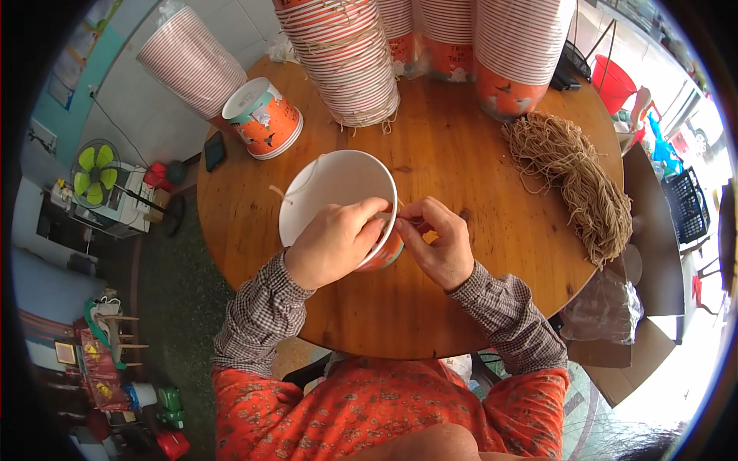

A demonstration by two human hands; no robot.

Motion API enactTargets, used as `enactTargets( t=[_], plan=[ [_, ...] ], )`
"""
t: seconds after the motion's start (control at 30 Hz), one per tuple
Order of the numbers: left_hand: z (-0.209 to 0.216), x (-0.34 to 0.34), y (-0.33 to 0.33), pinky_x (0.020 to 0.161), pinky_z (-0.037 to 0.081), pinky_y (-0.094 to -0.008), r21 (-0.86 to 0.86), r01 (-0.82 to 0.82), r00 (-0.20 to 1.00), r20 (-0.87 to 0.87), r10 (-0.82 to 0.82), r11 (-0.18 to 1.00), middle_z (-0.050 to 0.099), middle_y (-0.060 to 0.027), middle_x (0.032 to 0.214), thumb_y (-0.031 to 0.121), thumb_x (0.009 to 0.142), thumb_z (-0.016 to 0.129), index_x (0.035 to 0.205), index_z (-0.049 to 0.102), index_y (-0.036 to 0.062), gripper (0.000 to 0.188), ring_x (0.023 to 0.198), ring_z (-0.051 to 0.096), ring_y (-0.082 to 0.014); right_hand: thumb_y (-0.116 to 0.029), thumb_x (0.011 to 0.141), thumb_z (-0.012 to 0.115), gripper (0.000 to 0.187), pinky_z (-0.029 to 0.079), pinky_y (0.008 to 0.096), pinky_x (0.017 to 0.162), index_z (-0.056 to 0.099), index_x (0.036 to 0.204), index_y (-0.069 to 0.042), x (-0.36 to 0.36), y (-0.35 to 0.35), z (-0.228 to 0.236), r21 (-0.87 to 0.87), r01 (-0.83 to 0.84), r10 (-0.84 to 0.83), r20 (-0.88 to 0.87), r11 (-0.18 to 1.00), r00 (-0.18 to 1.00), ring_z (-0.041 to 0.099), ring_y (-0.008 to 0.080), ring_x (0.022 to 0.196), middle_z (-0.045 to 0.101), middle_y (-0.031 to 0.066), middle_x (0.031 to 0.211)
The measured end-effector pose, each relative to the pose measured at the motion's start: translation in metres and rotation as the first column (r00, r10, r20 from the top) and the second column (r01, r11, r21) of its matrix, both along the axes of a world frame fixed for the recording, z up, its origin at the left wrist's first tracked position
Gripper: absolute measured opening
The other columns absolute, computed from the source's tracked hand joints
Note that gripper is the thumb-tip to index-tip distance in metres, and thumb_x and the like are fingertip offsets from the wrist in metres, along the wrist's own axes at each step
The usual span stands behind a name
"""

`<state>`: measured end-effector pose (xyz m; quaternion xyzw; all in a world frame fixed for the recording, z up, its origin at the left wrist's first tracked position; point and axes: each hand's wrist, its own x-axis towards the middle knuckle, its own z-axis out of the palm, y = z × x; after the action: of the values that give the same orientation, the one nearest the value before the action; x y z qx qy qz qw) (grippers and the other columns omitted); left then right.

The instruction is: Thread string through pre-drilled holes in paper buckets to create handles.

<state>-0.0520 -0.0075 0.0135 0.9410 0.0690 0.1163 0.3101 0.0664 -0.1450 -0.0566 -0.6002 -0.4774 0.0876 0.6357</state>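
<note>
An orange paper bucket with a white inside (pixel 323 184) stands tilted on the round wooden table, its mouth toward me. Over its right rim reaches my left hand (pixel 334 238), thumb and fingers closed together just inside the wall. My right hand (pixel 438 242) pinches at the outside of the same rim, its fingertips close to the left ones. A thin tan cord (pixel 278 192) pokes out through the bucket's left side, and a strand of it crosses the inside. What lies between my fingertips is mostly hidden; it appears to be the cord's other end.
A thick bundle of tan cord (pixel 573 180) lies at the table's right. Tall stacks of nested buckets (pixel 338 61) stand along the back, some with cords attached. An upturned orange bucket (pixel 265 123) and a dark phone (pixel 215 151) are at the left. Cardboard boxes (pixel 653 223) stand beyond the right edge.
</note>
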Motion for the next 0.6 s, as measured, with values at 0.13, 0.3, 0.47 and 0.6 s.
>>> enactTargets(
  t=[0.13,0.3,0.47,0.6],
  plan=[
    [-0.008,0.005,0.006,0.066,0.052,-0.0354,-0.047,-0.034,0.998,-0.055,0.031,0.998,0.067,-0.0202,0.085,0.004,0.088,0.058,0.100,0.061,-0.0022,0.014,0.078,0.069,-0.0299,-0.003,0.084,0.067,0.011,0.050,0.0263,0.058,0.062,0.094,0.001,0.000,0.001,0.000,-0.030,-0.003,0.002,-0.013,1.000,1.000,0.062,0.0157,0.067,0.061,0.0096,0.084],
    [-0.010,0.006,0.007,0.067,0.052,-0.0319,-0.014,0.002,0.995,-0.100,-0.003,1.000,0.067,-0.0184,0.083,0.003,0.087,0.058,0.098,0.062,-0.0026,0.013,0.074,0.068,-0.0243,-0.004,0.085,0.067,0.011,0.050,0.0261,0.058,0.062,0.093,0.000,0.002,0.001,-0.003,-0.051,-0.027,0.024,-0.067,0.998,0.997,0.061,0.0150,0.067,0.062,0.0094,0.084],
    [-0.011,0.006,0.011,0.069,0.053,-0.0294,-0.078,0.021,0.990,-0.140,-0.032,0.997,0.069,-0.0145,0.083,0.002,0.087,0.057,0.098,0.063,-0.0037,0.013,0.076,0.068,-0.0169,-0.002,0.085,0.067,0.011,0.051,0.0246,0.063,0.060,0.092,0.002,0.003,0.001,-0.003,-0.091,-0.042,0.034,-0.088,0.995,0.996,0.062,0.0119,0.071,0.062,0.0078,0.082],
    [-0.011,0.007,0.012,0.069,0.052,-0.0261,-0.196,-0.005,0.984,-0.177,-0.030,0.981,0.069,-0.0090,0.084,0.000,0.088,0.057,0.096,0.062,-0.0049,0.010,0.078,0.066,-0.0115,-0.002,0.086,0.067,0.010,0.052,0.0244,0.063,0.060,0.092,0.002,0.003,0.001,-0.003,-0.073,-0.045,0.038,-0.089,0.996,0.995,0.062,0.0116,0.071,0.062,0.0075,0.082]
  ],
)
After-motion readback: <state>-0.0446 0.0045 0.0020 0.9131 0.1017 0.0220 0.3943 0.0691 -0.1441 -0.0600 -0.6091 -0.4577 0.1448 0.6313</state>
